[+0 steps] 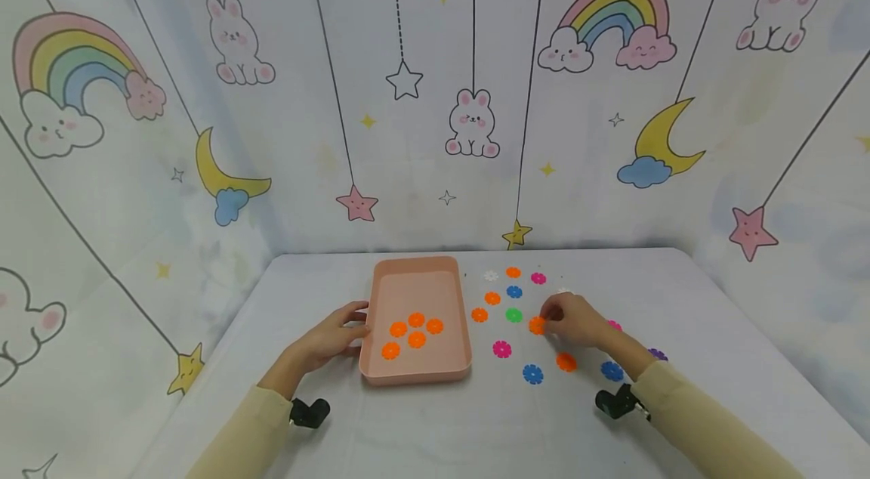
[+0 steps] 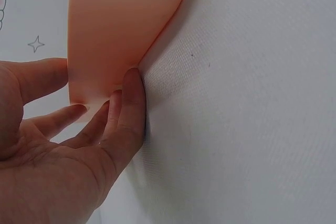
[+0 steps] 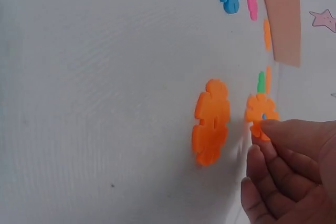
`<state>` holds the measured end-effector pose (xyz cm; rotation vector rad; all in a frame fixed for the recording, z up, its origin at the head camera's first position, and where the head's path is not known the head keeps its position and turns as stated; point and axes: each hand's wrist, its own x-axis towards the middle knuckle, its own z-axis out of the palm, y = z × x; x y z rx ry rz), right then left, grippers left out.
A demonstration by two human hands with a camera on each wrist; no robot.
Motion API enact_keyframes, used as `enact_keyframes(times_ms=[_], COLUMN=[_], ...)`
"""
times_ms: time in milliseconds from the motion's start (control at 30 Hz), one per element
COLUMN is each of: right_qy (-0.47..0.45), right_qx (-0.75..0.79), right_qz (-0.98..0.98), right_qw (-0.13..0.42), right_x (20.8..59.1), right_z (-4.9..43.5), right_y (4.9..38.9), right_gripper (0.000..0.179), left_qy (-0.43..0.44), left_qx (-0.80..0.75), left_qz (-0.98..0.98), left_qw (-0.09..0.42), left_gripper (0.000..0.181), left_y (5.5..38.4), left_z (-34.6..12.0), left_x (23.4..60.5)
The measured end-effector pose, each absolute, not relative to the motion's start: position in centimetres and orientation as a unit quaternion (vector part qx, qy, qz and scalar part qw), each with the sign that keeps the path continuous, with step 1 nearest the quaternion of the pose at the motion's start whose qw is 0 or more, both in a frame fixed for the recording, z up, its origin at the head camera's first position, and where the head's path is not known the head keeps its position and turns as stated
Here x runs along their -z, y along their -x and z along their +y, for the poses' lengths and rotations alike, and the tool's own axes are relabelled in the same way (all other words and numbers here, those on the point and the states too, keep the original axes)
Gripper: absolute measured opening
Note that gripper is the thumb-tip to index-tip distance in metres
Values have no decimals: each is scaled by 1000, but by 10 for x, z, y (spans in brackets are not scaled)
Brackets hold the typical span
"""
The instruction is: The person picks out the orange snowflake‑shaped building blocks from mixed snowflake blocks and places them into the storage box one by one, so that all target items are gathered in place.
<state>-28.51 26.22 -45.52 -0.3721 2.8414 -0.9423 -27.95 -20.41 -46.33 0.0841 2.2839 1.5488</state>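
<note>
An orange disc (image 1: 537, 326) is being pinched between thumb and forefinger in the grip of the right hand (image 1: 574, 322), just to the right of a green disc (image 1: 513, 315); whether it is being held clear of the bench (image 1: 408, 430) cannot be told. Because so thin a piece is being pressed only near its edge, a slip is being risked: under light or uneven pressure, it could be flicked out among the loose pieces. The tray (image 1: 416, 286) is being touched at its left outer wall by the left hand (image 1: 331, 335), whose grip is being held spread, not clenched. As no opposite wall is being braced, the tray could be shoved askew by too firm a push, and the five orange discs (image 1: 417, 320) being held inside could be slid about. If the pinched disc is being carried too low toward the tray, the green disc or a pink disc (image 1: 502, 349) could be knocked. By the trailing fingers, a second orange disc (image 1: 566, 363) could be nudged.
</note>
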Motion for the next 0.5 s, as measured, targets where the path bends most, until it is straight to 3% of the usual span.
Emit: enact_keyframes(times_ms=[500], right_qy=[203], right_qx=[324], right_qz=[923], right_qw=[36], right_x=[422], right_z=[237], right_y=[292], right_gripper=[7], left_qy=[-34], left_qx=[-563], left_qz=[804], left_qw=[190], left_gripper=[59], left_y=[277], left_z=[-204], left_x=[459])
